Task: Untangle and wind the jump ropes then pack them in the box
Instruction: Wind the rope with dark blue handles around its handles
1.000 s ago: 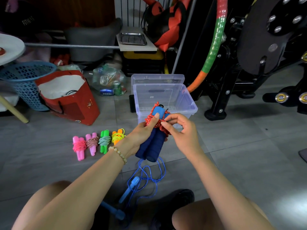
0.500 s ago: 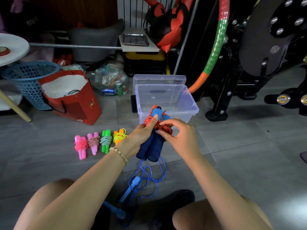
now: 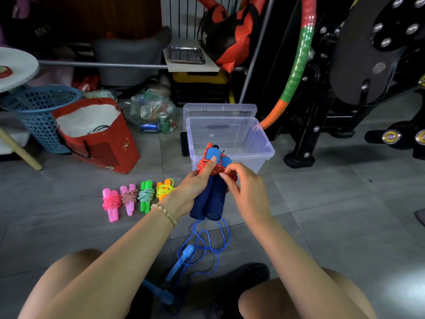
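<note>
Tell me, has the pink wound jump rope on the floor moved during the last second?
No. The pink jump rope lies where it was, at the left end of the row, in the same place relative to the red bag.

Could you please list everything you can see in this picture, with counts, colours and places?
wound jump ropes: four, pink, pink, green and orange handles, in a row on the floor, left of the hands
red-corded jump rope: one, dark blue handles, held in both hands
loose jump rope: one, blue, unwound on the floor between the knees
box: one, clear plastic, open, beyond the hands
lid: one, clear, behind the box
bag: one, red, left of the box
basket: one, blue, far left
gym equipment: black, at right
left hand: grips the handles
right hand: pinches the red cord
</note>
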Tool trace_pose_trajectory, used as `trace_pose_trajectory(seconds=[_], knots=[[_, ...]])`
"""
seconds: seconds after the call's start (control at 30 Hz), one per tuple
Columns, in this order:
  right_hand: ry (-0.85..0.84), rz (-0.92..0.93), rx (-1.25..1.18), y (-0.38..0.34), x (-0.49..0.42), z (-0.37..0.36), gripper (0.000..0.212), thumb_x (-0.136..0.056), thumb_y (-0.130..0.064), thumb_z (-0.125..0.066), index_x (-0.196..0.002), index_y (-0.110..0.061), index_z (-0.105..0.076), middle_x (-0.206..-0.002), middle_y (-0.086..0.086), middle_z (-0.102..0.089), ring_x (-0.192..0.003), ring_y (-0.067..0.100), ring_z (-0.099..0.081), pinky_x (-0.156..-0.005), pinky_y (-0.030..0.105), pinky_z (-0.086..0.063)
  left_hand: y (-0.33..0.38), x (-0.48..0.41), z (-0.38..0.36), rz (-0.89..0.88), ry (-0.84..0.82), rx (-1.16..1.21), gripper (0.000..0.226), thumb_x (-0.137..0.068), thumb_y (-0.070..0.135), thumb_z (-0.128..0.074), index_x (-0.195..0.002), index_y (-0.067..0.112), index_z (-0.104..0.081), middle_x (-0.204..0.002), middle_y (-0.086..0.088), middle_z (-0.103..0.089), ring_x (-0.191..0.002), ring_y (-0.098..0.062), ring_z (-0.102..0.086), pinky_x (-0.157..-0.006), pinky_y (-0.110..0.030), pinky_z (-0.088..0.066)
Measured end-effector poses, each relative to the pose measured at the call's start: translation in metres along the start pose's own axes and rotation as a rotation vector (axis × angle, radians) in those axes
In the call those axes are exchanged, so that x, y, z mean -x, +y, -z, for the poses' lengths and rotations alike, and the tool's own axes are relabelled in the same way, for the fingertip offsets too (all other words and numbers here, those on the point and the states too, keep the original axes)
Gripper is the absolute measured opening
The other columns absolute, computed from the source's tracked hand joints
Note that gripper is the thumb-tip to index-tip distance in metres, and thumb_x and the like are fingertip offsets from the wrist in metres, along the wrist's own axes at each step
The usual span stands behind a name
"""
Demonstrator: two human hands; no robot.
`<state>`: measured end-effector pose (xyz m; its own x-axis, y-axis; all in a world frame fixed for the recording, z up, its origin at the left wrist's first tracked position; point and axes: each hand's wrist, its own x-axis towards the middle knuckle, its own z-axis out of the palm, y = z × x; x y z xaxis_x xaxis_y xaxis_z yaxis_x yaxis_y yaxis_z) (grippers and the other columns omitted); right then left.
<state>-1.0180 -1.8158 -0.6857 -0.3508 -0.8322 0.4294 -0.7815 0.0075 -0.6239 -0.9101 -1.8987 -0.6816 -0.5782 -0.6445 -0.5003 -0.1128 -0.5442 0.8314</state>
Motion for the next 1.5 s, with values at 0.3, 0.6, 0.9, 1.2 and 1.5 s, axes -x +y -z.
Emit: trace_pose_trajectory(seconds=[0.3,0.6,0.9,1.2,1.5], knots=[[-0.053,-0.077,-0.224,0.007,0.003,-0.008,0.009,-0.090,-0.015,-0.053,-0.088,-0.007,-0.058,-0.119,0.002,-0.043,-0.107,-0.016,-0.041,-0.095,0.002,-0.026,0.000,-0.004,0.003,0.107,0.065,0.228,0.044,-0.084,0.053,-0.060,-0.100,0.012,-0.065,-0.057,0.001,-0.069,-0.045,-0.010,-0.064,-0.043,-0.018,-0.048],[-0.038,-0.445,-0.911,-0.007,-0.009,0.006,0.015,-0.096,-0.012,-0.048,-0.096,-0.016,-0.062,-0.114,0.002,-0.063,-0.106,0.006,-0.058,-0.102,0.026,-0.040,0.013,-0.004,0.008,-0.062,-0.063,0.409,0.045,-0.090,0.055,-0.046,-0.101,0.014,-0.063,-0.077,-0.002,-0.073,-0.062,-0.012,-0.069,-0.055,-0.022,-0.056],[-0.200,-0.790,-0.887,-0.008,-0.014,-0.024,0.038,-0.089,-0.035,-0.060,-0.122,-0.017,-0.051,-0.119,0.002,-0.063,-0.106,0.015,-0.062,-0.090,0.032,-0.051,-0.005,-0.009,0.021,-0.160,-0.031,0.068,0.054,-0.086,0.056,-0.048,-0.126,0.020,-0.056,-0.110,-0.002,-0.071,-0.102,-0.019,-0.067,-0.089,-0.035,-0.053],[-0.247,-0.899,-1.020,0.011,-0.037,-0.083,0.023,-0.084,-0.006,-0.066,-0.107,-0.005,-0.063,-0.090,0.004,-0.068,-0.077,0.012,-0.064,-0.063,0.019,-0.053,-0.012,-0.048,0.083,-0.053,0.152,-0.154,0.040,-0.089,0.055,-0.050,-0.101,0.019,-0.064,-0.099,-0.002,-0.070,-0.088,-0.017,-0.066,-0.082,-0.036,-0.055],[-0.337,-1.065,-1.076,0.086,-0.042,-0.205,0.031,-0.084,-0.001,-0.064,-0.115,-0.002,-0.062,-0.098,0.009,-0.068,-0.087,0.019,-0.064,-0.071,0.023,-0.055,-0.074,-0.137,0.145,0.150,0.203,-0.001,0.044,-0.095,0.051,-0.042,-0.116,0.016,-0.058,-0.099,0.000,-0.067,-0.086,-0.013,-0.064,-0.075,-0.031,-0.055]])
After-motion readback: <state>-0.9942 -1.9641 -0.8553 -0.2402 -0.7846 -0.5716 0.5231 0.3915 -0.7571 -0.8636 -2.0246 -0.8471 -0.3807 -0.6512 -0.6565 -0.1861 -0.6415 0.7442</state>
